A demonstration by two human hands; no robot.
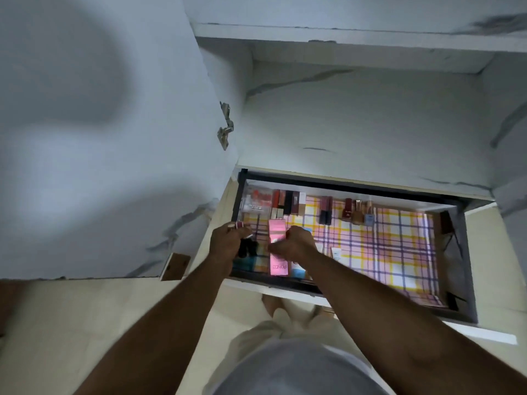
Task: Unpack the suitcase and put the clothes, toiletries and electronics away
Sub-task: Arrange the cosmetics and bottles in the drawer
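**Toiletries going in the drawer**

My right hand (293, 243) pinches the pink POND'S box (277, 246), lying near the front left of the open drawer (353, 186). My left hand (228, 238) is curled around small dark bottles (247, 248), too blurry to read. Lipsticks (288, 202) and nail polish bottles (358, 212) line the back on the plaid liner (393, 246). A cabinet door (114, 138) hangs open on the left.

In the open drawer (453, 280), the bottles (358, 212) stand at the back, the box (277, 246) lies front left.
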